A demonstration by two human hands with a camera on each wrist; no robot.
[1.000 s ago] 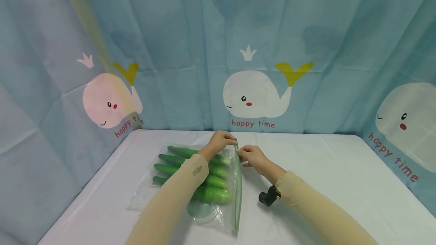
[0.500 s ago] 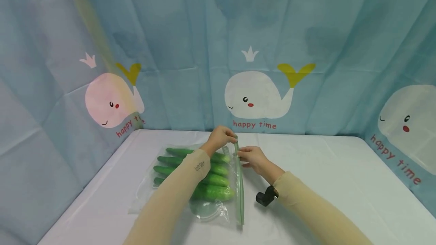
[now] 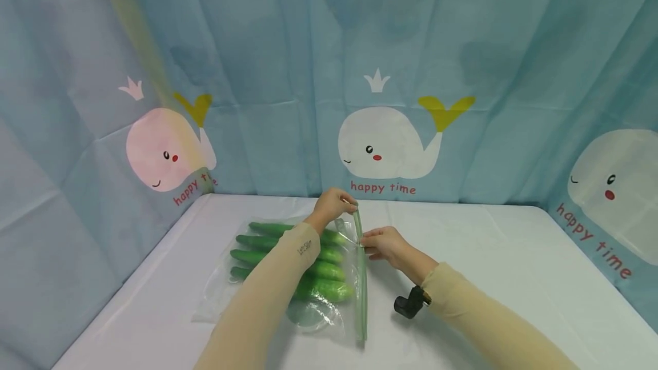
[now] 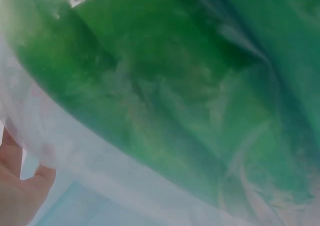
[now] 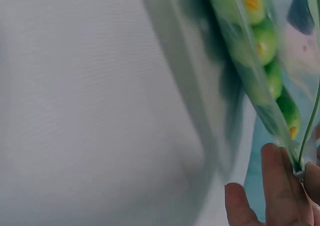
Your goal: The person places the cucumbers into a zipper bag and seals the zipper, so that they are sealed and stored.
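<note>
A clear zip bag [image 3: 343, 316] with a green seal strip [image 3: 362, 296] lies on the table, several green cucumbers [image 3: 324, 289] side by side inside it. At the strip's far end, my left hand [image 3: 331, 204] pinches the bag's corner. A little nearer, my right hand [image 3: 388, 244] pinches the strip between thumb and fingers. In the right wrist view, a small pale slider [image 5: 298, 175] shows between the right fingertips, and the two sides of the mouth stand apart beyond it. Bag and cucumbers fill most of the left wrist view.
The table [image 3: 478, 278] has a white cover. A light blue curtain [image 3: 288, 73] printed with whales stands behind it and along both sides. A black wrist camera [image 3: 409, 302] hangs under the right forearm, close over the table.
My right hand has slid along the seal strip toward the near side, away from the left hand. The left hand has risen slightly, still pinching the far corner.
</note>
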